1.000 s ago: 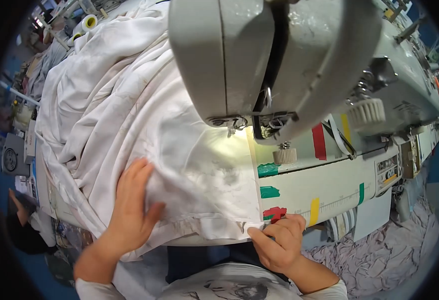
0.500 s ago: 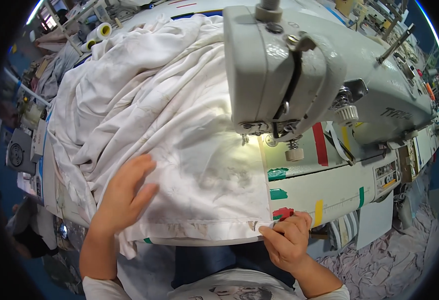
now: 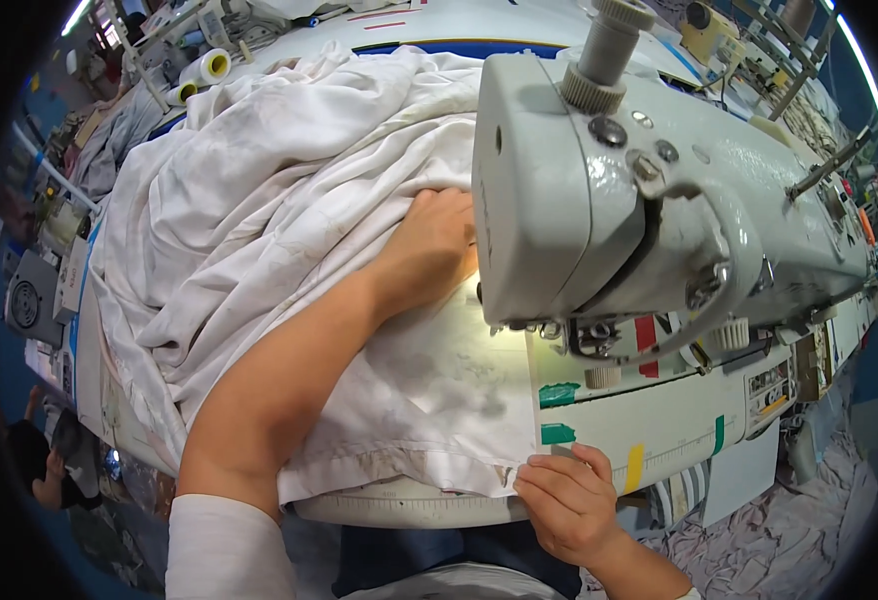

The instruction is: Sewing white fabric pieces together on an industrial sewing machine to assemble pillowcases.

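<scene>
A large white fabric [image 3: 259, 210] with a faint pattern lies bunched to the left and far side, and flatter near me. Its right edge runs straight under the head of the sewing machine [image 3: 534, 180]. My left hand [image 3: 437, 240] reaches across the fabric to the far left side of the machine head; its fingertips are hidden behind the head and folds. At the near right corner of the fabric, by the hemmed front edge, my right hand [image 3: 571, 500] pinches the cloth between thumb and curled fingers. The needle area is partly hidden by the machine head.
Green tape [image 3: 559, 433], yellow tape [image 3: 635, 467] and a printed ruler scale mark the machine bed [image 3: 679, 440]. Cones of thread [image 3: 206, 67] stand at the far left. Crumpled pale cloth [image 3: 759, 530] lies low at the right. Another person [image 3: 44, 465] is at the far left.
My left hand has moved from the near left of the fabric up and right to beside the machine head. My right hand still pinches the corner. The view has shifted slightly.
</scene>
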A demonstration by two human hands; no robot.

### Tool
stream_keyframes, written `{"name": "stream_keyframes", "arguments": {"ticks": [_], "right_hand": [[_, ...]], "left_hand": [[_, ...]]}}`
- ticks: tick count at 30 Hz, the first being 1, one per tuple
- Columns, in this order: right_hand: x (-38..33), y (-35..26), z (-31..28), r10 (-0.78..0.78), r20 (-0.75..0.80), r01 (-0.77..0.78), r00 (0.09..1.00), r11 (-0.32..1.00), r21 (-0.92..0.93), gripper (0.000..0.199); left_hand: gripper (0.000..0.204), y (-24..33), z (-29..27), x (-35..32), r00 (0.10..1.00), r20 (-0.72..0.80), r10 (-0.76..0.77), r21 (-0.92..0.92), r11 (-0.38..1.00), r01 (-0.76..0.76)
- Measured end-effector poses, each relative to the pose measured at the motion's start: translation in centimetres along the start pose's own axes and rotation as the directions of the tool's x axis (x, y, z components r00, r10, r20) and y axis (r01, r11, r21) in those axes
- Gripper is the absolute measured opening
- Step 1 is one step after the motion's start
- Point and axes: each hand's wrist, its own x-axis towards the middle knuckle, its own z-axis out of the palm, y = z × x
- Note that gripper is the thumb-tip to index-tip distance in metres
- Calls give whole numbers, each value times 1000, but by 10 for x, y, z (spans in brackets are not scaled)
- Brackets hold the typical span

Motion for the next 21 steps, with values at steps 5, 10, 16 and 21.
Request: {"name": "stream_keyframes", "arguments": {"ticks": [5, 10, 16, 21], "right_hand": [[24, 12, 0, -48, 53, 47, 997, 999, 20, 23], [43, 23, 0, -89, 95, 89, 991, 996, 5, 25], [53, 41, 12, -128, 222, 108, 967, 989, 96, 39], [48, 46, 17, -52, 213, 17, 976, 986, 165, 39]], "left_hand": [[28, -20, 1, 19, 996, 83, -41, 49, 998, 37], [27, -37, -4, 48, 992, 127, 14, -27, 1000, -11], [26, -49, -10, 56, 990, 13, 139, 28, 990, -140], [31, -4, -30, 15, 991, 126, -55, 146, 989, 36]]}}
